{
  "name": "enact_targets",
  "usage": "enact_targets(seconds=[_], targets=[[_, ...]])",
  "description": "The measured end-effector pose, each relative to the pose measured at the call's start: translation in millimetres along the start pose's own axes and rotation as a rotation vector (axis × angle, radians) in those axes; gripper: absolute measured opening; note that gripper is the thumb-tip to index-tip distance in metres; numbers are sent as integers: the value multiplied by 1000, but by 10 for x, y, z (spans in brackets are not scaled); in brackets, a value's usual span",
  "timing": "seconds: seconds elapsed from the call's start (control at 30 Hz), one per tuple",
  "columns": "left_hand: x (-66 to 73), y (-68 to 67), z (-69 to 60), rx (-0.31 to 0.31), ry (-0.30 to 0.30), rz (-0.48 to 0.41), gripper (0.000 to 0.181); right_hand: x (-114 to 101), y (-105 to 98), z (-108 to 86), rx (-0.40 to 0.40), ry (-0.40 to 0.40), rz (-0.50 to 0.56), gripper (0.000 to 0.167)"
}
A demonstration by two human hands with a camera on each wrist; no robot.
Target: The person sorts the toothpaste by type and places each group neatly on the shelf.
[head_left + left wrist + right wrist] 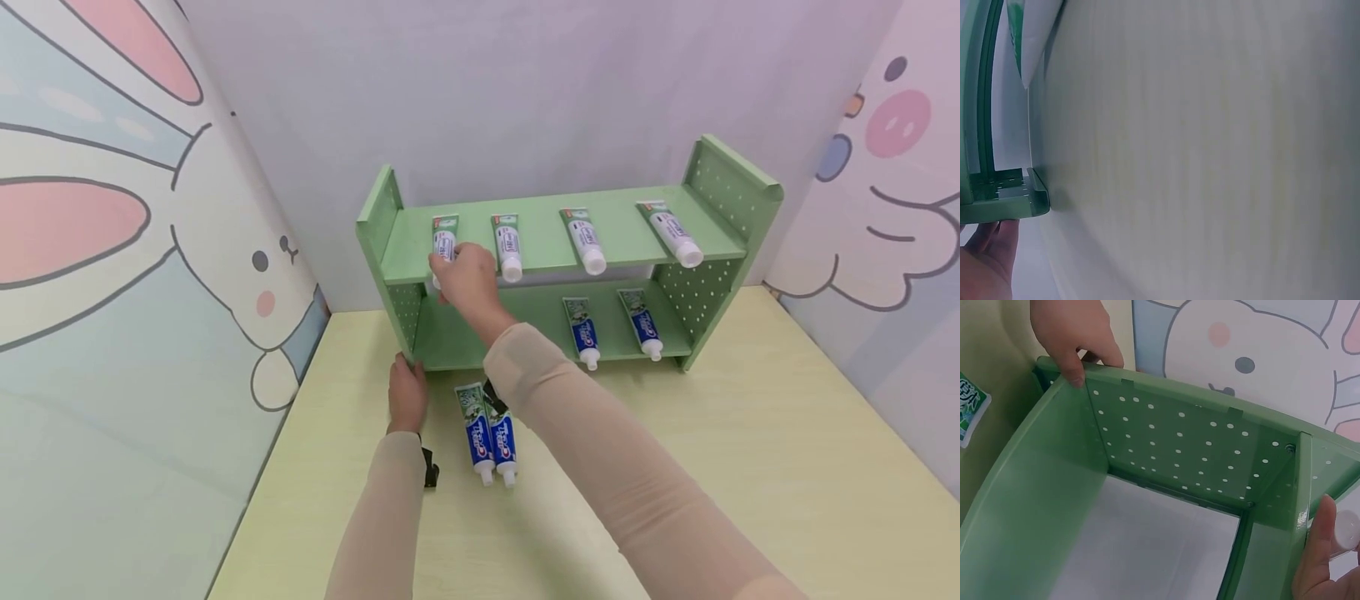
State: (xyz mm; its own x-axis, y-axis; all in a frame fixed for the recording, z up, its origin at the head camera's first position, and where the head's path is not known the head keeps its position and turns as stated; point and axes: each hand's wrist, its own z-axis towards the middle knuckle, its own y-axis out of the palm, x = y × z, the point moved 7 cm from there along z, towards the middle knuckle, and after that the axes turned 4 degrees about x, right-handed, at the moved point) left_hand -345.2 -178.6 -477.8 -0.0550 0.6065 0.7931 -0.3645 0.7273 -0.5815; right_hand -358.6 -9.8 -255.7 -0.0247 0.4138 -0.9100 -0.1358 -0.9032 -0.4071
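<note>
My right hand [472, 279] pinches the leftmost white-and-green toothpaste tube [446, 232] near its cap end, on the upper board of a green two-tier shelf [472, 212]. In the right wrist view, the thumb [1322, 540] lies beside the tube's white cap [1347, 530]; the other fingers are mostly cut off. Down at the shelf's lower left front corner, my left hand [407, 396] grips the side panel, its thumb over the edge in the right wrist view. Two blue-and-green toothpaste tubes [477, 429] lie side by side on the table before the shelf.
Three more white-capped tubes [583, 237] lie spaced along the upper board. On the lower board, two blue-and-green tubes [581, 329] rest toward the right. Cartoon-printed walls [247, 208] enclose the pale wooden table [675, 483] on the left, back and right.
</note>
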Motion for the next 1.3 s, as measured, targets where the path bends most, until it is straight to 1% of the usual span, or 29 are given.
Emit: enact_targets(seconds=[0.1,0.27,0.33,0.43,0.5,0.6,0.8,0.93,1.13,1.3], targets=[[13,-1,-3,5,6,2,40,9,-4,2,1,4,-3,22],[30,0,-13,7,16,5,40,28,-15,7,8,8,8,25],[28,5,-18,3,13,6,40,40,-27,2,14,9,26,33],[27,14,-21,-6,13,10,40,54,-45,-18,16,9,56,49],[28,16,-21,-10,15,7,40,59,-56,-37,14,8,58,60],[26,14,-14,-10,21,2,39,52,-64,-55,6,2,29,67],[-21,22,11,-13,14,8,38,38,-77,-62,7,-11,-27,70],[-36,24,16,-14,12,5,38,39,-78,-75,0,-23,-8,71],[-19,17,18,-16,12,2,37,28,-83,-119,-30,-70,9,72],[1,4,24,-9,12,-13,38,6,-119,-178,-45,-104,45,71]])
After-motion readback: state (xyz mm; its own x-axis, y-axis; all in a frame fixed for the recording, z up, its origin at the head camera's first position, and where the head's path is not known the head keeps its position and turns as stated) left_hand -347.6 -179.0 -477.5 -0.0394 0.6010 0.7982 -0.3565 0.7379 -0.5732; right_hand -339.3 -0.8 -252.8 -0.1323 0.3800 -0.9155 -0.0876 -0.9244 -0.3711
